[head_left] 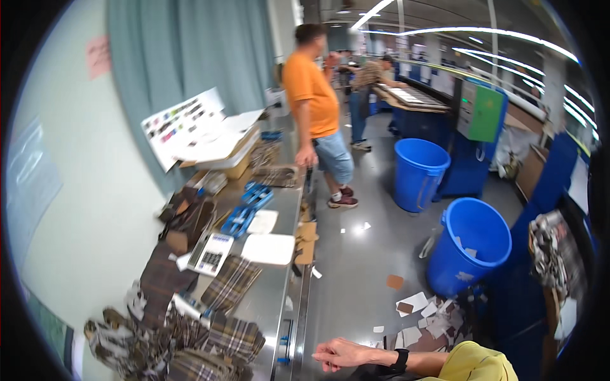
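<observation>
Plainly, we see only one of our own hands: the right hand (337, 355) reaches in from the lower right, with a black watch (401, 360) at the wrist and a yellow sleeve (478, 364) behind it. Its fingers look loosely bent and close together, though they are small and blurred, and we cannot tell whether anything is held between them. The left hand is out of our view. Our right hand is over the floor, just right of the long grey table (274, 286), and the cloth nearest to it is a folded plaid piece (236, 336) on the table, to its left and apart from it. Behind that piece we find a flat plaid piece (232, 282), and further left a crumpled plaid heap (117, 340). Farther along the table lie a white panel with dark blocks (213, 254), a rounded white sheet (269, 248) and two blue trays (240, 220). To the right of our hand, paper scraps (438, 317) are strewn over the floor by the nearer blue bin (467, 267); a farther blue bin (419, 181) stands beyond it. Past the trays, a person in an orange shirt (312, 95) stands beside the table, one arm hanging near its edge.
</observation>
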{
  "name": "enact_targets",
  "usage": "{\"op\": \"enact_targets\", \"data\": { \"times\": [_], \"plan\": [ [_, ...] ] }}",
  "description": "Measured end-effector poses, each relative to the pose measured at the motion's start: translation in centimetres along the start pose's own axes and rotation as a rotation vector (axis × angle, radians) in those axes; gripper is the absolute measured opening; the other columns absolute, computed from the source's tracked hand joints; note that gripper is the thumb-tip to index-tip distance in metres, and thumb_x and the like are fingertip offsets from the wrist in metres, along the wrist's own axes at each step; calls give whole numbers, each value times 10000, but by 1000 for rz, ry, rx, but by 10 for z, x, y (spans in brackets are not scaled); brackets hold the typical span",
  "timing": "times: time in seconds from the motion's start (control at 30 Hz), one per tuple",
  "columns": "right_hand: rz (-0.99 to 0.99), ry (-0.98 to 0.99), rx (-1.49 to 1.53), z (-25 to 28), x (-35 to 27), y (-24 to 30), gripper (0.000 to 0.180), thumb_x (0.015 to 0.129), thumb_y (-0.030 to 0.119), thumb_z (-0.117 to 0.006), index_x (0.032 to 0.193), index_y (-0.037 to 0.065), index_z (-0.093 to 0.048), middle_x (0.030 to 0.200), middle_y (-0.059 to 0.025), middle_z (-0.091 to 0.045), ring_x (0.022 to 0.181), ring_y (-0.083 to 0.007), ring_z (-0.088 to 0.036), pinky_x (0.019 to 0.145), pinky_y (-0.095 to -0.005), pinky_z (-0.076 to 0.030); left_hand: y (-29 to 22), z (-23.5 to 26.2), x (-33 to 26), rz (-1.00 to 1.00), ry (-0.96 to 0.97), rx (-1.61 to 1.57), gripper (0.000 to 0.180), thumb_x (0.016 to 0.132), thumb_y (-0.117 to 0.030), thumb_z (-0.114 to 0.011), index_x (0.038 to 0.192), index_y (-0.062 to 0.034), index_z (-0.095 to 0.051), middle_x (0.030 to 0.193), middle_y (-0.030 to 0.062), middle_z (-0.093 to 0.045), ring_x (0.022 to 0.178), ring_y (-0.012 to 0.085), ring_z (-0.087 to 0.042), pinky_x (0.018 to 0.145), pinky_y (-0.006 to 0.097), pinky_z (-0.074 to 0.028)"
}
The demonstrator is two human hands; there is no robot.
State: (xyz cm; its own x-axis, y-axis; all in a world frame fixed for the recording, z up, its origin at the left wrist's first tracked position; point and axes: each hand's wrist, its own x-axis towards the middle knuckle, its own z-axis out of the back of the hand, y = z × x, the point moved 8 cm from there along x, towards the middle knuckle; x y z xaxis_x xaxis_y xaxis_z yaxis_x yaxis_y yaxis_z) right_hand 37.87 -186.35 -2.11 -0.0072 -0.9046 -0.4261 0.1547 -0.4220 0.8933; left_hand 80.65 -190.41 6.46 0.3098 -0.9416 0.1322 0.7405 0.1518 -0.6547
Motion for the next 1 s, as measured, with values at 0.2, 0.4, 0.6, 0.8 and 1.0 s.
{"op": "enact_targets", "data": {
  "times": [0.2,0.4,0.6,0.8,1.0],
  "plan": [
    [-3,-401,183,91,-114,-58,360,1027,335,-521,1022,-3,-646,809,-36,-698,666,-95,-631,628,-256,-533,-160,-80,-37,-204,139,-602,475,998,-93,-561,1453,-41,-433,796,59,-592,674,136,-508,663,277,-473],
    [2,-1167,456,188,-348,-179,236,1005,167,-534,919,-33,-624,740,-98,-693,596,-127,-648,553,-261,-533,-348,-157,-197,-890,793,-821,682,939,-22,-623,1527,-18,-278,1356,168,-533,1186,255,-558,948,337,-475],
    [-2,-1732,347,212,-571,-207,269,1024,215,-534,866,5,-593,657,-42,-631,523,-64,-536,470,-230,-420,-446,-75,-374,-1299,1397,-1349,944,926,-152,-688,1589,-156,-16,1423,199,-503,1256,351,-529,1002,478,-463],
    [-162,-2033,545,150,-693,-253,239,1024,223,-537,966,1,-606,737,-43,-662,588,-72,-587,540,-208,-474,-484,-33,-513,-1119,2095,-1483,841,949,-108,-616,1582,-339,-114,1384,-185,-554,1269,271,-459,928,491,-424],
    [-205,-2064,726,136,-708,-263,274,1030,237,-527,971,-21,-599,748,-62,-666,601,-82,-602,554,-209,-486,-519,-59,-576,-791,2335,-1634,714,963,-118,-591,1564,-296,-251,1309,-96,-623,1153,259,-505,829,471,-466]
  ]
}}
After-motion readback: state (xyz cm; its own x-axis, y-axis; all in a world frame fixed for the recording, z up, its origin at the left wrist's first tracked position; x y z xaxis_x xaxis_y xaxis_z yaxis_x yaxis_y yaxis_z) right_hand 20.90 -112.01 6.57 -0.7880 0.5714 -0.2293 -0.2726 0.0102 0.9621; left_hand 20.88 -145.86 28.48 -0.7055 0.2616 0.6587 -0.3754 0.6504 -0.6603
